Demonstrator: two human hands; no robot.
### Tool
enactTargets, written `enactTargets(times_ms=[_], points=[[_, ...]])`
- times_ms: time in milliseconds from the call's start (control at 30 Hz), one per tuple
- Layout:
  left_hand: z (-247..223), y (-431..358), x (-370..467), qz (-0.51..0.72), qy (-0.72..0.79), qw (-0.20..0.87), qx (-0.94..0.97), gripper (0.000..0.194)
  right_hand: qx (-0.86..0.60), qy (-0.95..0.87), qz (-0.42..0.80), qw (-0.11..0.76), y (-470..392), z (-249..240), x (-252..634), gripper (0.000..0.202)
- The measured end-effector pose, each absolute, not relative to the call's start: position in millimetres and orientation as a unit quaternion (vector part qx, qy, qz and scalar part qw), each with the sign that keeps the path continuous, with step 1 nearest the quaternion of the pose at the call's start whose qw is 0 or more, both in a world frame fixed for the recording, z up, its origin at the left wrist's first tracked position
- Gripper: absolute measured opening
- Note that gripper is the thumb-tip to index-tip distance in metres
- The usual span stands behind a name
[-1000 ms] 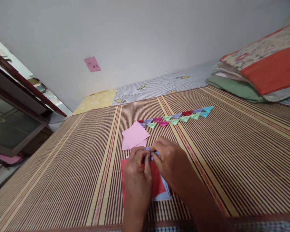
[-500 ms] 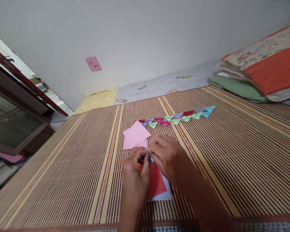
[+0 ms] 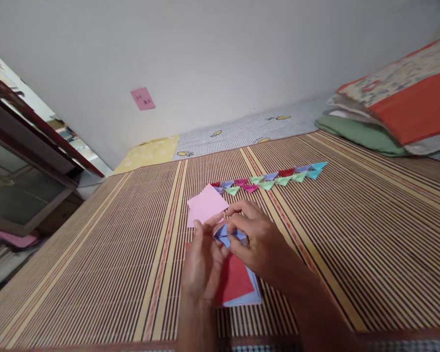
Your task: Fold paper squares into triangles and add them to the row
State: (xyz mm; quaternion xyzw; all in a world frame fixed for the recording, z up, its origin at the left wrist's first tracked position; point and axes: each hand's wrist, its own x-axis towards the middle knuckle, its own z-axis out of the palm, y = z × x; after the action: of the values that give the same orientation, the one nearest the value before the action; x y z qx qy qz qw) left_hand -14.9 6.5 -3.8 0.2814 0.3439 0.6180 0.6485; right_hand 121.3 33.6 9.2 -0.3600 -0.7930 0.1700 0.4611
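Blue paper, folded into a small pointed piece (image 3: 223, 237), sits just above the far edge of the red sheet (image 3: 236, 279), between the two hands. The right hand (image 3: 258, 238) has it pinched: thumb and forefinger are closed together on the piece, while the other fingers curl loosely over it. The left hand (image 3: 203, 266) is turned with its palm partly up, thumb raised and fingers loosely spread, over the left side of the red sheet. Its fingers are close to the piece's pointed end; whether they touch it I cannot tell.

Beneath the red sheet lie pale blue sheets (image 3: 243, 299), their edges jutting out at its near and right sides. Just beyond the red sheet, two pink sheets (image 3: 206, 203) overlap at an angle. Farther past the red sheet and off to its right run two rows of small folded triangles (image 3: 267, 186) in red, lilac, magenta, pale green and turquoise. All of these papers rest on a striped mat (image 3: 132, 254), which spreads around the red sheet on every side. Well beyond the red sheet and to its right is a pile of folded bedding (image 3: 403, 115), orange, floral and green.
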Motion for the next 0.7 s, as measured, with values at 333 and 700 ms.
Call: enactTargets(times_ms=[333,700], points=[[-3,9,5,0.646,0.316,0.655,0.233,0.039,-0.414,-0.802,0.134,0.409,30,7,111,0.019],[-7,9,7,0.640,0.314,0.664,0.227,0.036,-0.434,-0.790,0.132,0.412,29,9,114,0.018]])
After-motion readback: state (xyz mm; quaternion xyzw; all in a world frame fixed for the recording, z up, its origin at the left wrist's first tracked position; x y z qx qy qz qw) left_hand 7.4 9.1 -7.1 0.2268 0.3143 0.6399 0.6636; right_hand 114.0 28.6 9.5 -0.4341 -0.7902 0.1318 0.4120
